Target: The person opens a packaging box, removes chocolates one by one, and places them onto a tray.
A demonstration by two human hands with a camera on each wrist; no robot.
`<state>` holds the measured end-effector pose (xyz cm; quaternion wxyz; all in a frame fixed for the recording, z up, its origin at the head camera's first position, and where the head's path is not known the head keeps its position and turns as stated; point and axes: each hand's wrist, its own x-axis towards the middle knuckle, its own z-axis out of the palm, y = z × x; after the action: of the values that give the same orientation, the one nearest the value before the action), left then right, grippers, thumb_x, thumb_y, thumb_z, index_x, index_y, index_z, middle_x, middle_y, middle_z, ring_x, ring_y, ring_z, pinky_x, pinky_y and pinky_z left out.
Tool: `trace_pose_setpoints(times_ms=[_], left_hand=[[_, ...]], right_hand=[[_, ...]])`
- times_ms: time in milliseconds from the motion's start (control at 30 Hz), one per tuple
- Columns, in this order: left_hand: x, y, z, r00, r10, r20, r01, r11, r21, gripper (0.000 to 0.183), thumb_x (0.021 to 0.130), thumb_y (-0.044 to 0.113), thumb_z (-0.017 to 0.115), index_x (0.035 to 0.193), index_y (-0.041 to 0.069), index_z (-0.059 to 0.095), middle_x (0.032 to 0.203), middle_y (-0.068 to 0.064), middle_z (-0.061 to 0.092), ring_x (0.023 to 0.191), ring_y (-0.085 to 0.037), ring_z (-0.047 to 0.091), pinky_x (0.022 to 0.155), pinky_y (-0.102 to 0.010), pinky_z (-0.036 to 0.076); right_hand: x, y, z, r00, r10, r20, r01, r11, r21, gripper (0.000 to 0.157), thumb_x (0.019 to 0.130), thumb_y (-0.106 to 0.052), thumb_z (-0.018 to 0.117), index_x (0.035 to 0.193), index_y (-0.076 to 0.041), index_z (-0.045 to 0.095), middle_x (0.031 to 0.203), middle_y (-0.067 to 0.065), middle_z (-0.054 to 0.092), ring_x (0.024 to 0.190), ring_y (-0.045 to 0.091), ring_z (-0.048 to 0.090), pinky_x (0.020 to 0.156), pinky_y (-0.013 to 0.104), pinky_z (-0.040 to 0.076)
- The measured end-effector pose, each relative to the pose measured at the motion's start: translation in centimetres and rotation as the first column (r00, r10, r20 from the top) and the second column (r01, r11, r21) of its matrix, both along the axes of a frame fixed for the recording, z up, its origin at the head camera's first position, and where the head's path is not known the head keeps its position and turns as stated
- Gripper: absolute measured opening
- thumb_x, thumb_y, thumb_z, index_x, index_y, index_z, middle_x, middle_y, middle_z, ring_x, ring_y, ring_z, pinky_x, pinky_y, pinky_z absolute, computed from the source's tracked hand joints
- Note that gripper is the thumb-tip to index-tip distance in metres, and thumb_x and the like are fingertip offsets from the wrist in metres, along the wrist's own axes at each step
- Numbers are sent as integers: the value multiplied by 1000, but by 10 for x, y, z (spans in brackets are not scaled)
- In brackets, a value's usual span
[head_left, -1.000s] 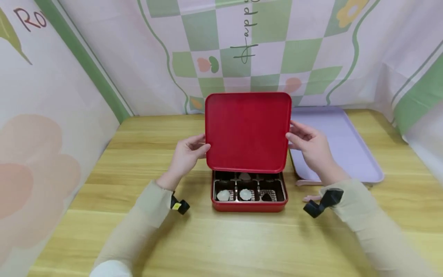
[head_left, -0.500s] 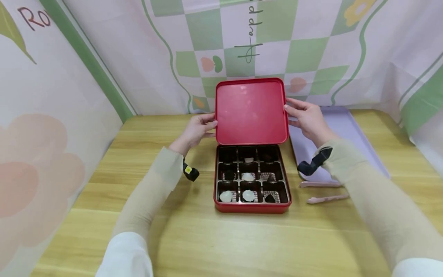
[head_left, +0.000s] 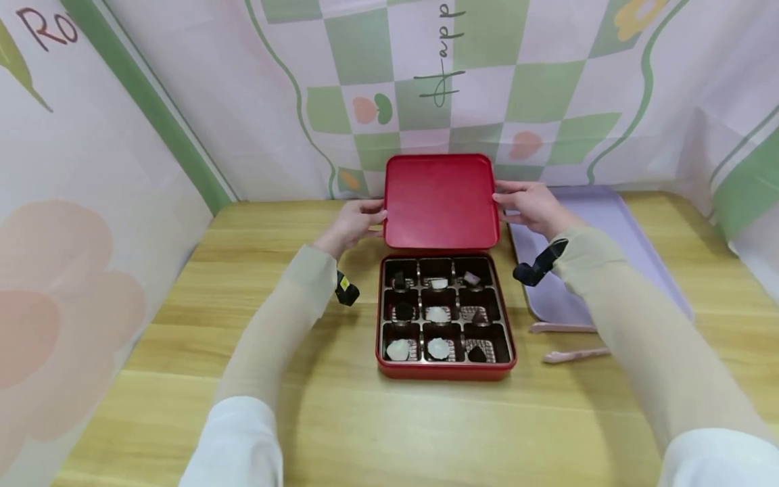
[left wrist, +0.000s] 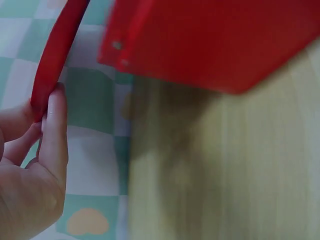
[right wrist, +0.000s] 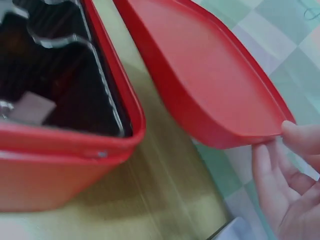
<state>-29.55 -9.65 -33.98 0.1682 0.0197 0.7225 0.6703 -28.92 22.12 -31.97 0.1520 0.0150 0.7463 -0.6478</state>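
Observation:
Both hands hold a red box lid (head_left: 441, 201) by its sides, tilted up just behind the red box (head_left: 447, 371). My left hand (head_left: 354, 224) pinches its left edge between thumb and fingers, as the left wrist view shows on the lid's rim (left wrist: 50, 70). At the opposite edge, my right hand (head_left: 531, 205) grips with the thumb on the inner side and fingers beneath. The box holds a dark tray of compartments with small pieces, among them a white scalloped one (head_left: 438, 348), a white round one (head_left: 398, 350) and a dark one (head_left: 477, 354).
A lilac tray (head_left: 599, 230) lies at the right, partly behind my right arm. Two pink utensils (head_left: 562, 327) lie at its front edge, their right ends hidden by the sleeve. A patterned curtain (head_left: 341, 54) hangs at the table's back edge.
The lid has moved back from over the box, both hands with it, and now stands behind it. The rear compartments have come into view.

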Motion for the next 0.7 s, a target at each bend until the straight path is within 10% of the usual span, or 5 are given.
trace_pose_setpoints(times_ms=[533, 700], left_hand=[[-11, 1, -34, 994, 5, 107, 13, 986, -166, 51, 92, -5, 53, 141, 5, 43, 133, -19, 53, 116, -33, 57, 91, -32, 54], [-12, 0, -40, 988, -22, 151, 41, 992, -122, 53, 92, -8, 51, 142, 2, 39, 137, -20, 49, 121, -33, 54, 92, -33, 53]], right_hand=[[-24, 7, -45, 972, 183, 147, -192, 980, 49, 62, 100, -6, 40, 152, -7, 7, 152, 19, 26, 85, -4, 59, 96, 30, 50], [-23, 7, -55, 978, 169, 126, -180, 981, 79, 62, 98, -3, 44, 151, -3, 11, 137, 18, 50, 81, 1, 63, 87, 31, 55]])
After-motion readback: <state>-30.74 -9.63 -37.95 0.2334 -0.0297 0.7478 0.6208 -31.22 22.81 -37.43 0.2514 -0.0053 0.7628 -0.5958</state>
